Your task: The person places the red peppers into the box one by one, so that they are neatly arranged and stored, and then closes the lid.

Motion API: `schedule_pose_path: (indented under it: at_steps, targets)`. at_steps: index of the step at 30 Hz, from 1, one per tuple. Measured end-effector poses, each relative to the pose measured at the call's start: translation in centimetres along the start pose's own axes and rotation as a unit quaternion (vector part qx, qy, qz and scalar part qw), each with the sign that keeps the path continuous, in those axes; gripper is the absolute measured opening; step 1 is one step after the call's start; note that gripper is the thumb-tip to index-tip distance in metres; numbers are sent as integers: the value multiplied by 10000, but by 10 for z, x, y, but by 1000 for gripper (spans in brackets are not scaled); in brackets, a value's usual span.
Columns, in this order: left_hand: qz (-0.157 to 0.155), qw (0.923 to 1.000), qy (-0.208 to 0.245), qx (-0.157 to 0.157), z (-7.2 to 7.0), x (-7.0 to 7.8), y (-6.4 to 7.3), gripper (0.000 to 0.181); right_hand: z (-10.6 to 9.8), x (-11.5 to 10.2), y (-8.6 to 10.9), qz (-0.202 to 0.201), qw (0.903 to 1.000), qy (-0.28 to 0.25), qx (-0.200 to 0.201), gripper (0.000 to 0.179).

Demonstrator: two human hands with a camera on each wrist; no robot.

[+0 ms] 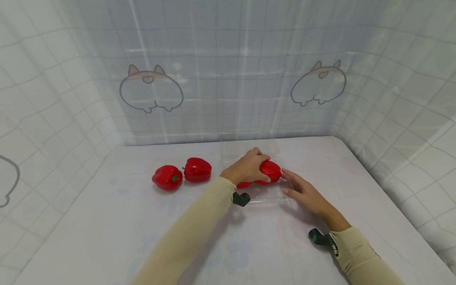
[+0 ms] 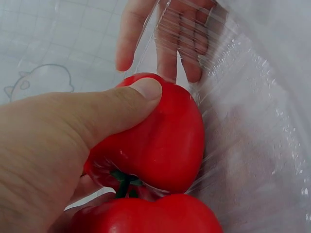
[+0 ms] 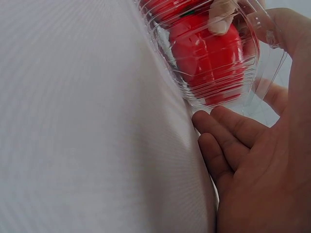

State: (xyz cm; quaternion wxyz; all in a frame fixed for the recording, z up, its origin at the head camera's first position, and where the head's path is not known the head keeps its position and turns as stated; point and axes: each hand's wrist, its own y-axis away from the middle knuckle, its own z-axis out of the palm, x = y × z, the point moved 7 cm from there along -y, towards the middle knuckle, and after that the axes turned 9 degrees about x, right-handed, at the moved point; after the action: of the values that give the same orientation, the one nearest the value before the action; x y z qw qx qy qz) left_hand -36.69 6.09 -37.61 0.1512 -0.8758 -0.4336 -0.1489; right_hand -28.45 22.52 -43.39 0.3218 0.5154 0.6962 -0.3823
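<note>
Roomy tabletop, box edge, right hand beside

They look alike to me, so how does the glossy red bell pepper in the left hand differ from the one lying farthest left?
The held pepper is in the left hand, inside a clear plastic container; the far-left pepper lies on the white table, untouched. In the head view, the far-left pepper shows its green stem, while the held pepper's stem is hidden. Both are red and shiny.
</note>
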Motion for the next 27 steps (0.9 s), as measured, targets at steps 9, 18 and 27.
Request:
schedule_pose_path:
  at_steps: [9,18,27]
  targets:
    - [63,9997,203,-101,-5,-4,1,77,-1,0,0,-34,10000,-14,-11,71]
    - [156,9986,507,52,-28,-14,15,67,0,3,-1,-17,9999,-131,-78,71]
    - [-141,9987,476,95,-40,-32,32,64,-1,2,-2,-35,9997,-228,-75,69]
